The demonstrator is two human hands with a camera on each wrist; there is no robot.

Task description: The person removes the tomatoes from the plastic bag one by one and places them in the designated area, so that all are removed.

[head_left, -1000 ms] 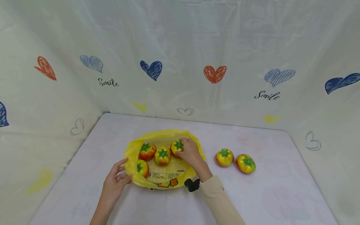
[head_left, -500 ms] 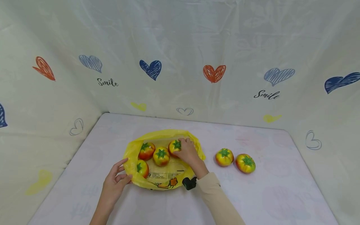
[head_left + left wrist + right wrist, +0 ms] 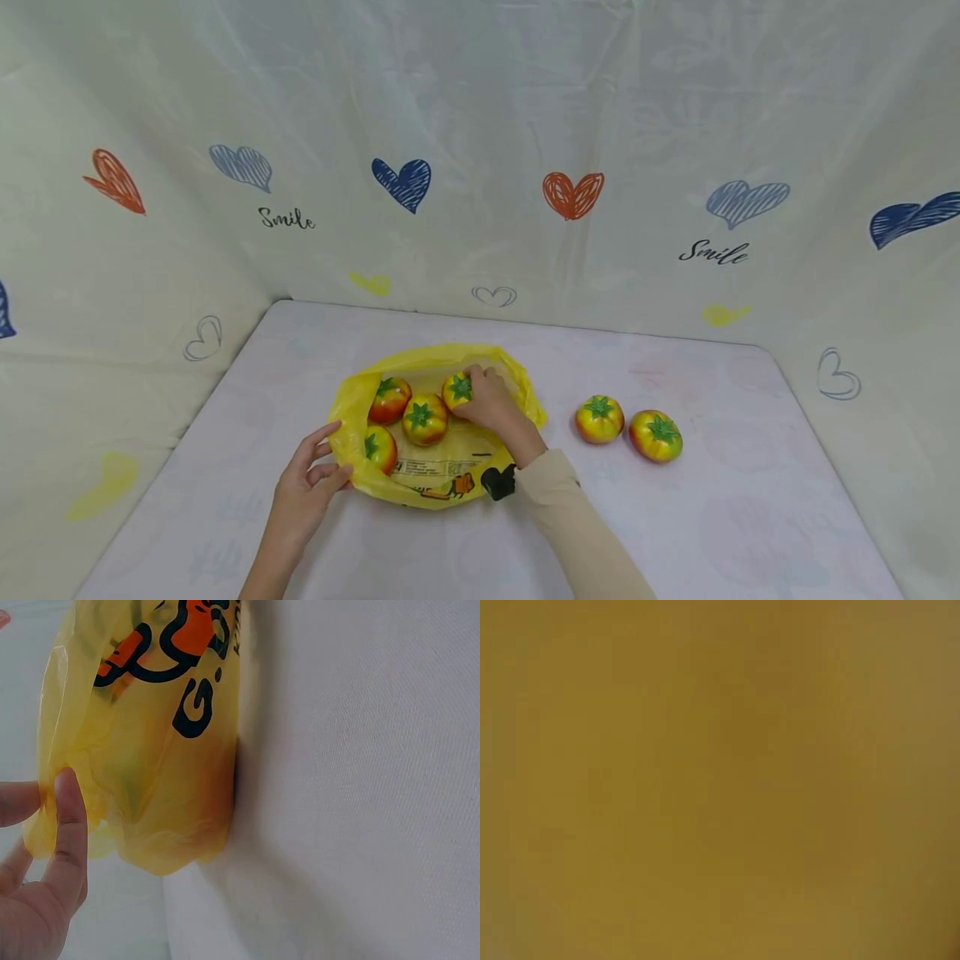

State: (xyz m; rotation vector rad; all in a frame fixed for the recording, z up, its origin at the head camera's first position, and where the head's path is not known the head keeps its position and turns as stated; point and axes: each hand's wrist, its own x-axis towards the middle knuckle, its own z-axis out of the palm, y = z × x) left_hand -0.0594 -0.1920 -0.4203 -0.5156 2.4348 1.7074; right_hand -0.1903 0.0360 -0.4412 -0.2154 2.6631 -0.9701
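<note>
A yellow plastic bag (image 3: 348, 408) lies on the table with its mouth spread wide. Its left rim is pinched between the thumb and fingers of my left hand (image 3: 298, 487); the left wrist view shows the same grip on the thin bag (image 3: 180, 787). My right hand (image 3: 491, 404) reaches inside at the right and holds a yellow-red toy tomato (image 3: 452, 392) with a green star-shaped top. Touching it on the left is another tomato (image 3: 424, 421). Further left in the bag sit a redder tomato (image 3: 390, 407) and one by the rim (image 3: 381, 448). Only blurred yellow fills the right wrist view.
Two more toy tomatoes, one nearer the bag (image 3: 598, 419) and one farther right (image 3: 656, 436), stand outside it on the white table (image 3: 720, 533). A black wrist camera (image 3: 497, 483) overlaps the bag's front right rim. Behind rises a curtain (image 3: 480, 100) printed with hearts.
My right hand has moved slightly left with its tomato, and the middle tomato has shifted left with it. The left hand keeps its place on the rim.
</note>
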